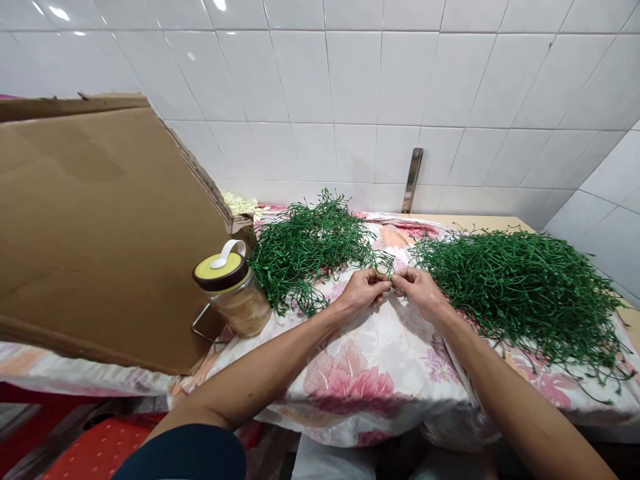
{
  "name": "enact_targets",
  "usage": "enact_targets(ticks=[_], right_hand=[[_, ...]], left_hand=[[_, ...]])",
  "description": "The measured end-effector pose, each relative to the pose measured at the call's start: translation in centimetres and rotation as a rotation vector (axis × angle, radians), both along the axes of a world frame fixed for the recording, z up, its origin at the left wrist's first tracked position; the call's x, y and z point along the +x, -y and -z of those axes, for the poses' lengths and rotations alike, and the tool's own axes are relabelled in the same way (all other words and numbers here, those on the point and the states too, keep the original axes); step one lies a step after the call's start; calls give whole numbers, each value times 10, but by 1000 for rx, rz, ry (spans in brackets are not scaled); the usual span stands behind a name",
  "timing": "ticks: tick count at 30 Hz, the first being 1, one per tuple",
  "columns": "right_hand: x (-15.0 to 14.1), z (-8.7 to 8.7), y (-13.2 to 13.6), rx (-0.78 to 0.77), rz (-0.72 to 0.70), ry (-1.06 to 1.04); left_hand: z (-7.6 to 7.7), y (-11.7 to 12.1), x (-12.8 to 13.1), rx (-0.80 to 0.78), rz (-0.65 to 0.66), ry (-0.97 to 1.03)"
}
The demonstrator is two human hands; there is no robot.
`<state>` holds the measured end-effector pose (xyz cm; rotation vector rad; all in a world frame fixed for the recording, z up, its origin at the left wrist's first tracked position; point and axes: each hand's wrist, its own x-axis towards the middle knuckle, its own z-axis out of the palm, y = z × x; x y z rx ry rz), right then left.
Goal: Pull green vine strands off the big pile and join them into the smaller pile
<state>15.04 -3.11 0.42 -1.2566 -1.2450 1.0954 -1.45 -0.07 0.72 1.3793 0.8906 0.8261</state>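
Note:
My left hand (363, 288) and my right hand (419, 289) meet over the middle of a table covered with a floral cloth (380, 360). Both pinch the same thin green stem (391, 285) between their fingertips. A pile of green wiry stems (307, 250) lies just left of and behind my left hand. A larger, wider pile of the same green stems (523, 290) spreads out to the right of my right hand.
A big cardboard sheet (100, 233) leans over the table's left side. A glass jar with a yellow lid and white spoon (233, 290) stands on a wire stand beside it. White tiled wall behind, with a metal bracket (413, 179). A red stool (100, 450) sits below left.

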Motion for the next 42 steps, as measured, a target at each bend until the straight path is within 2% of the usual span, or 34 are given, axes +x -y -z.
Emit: enact_targets(ticks=[10, 18, 22, 35, 42], right_hand=[[-1, 6, -3, 33, 93, 112], [-5, -2, 3, 156, 118, 246], [-4, -3, 4, 133, 100, 253], [-4, 1, 1, 99, 54, 163], [-5, -1, 4, 193, 60, 283]], left_hand=[[-1, 1, -1, -54, -7, 48], [-2, 2, -3, -6, 11, 20], [-3, 3, -3, -40, 37, 46], [-4, 1, -2, -239, 2, 174], [4, -3, -1, -195, -18, 106]])
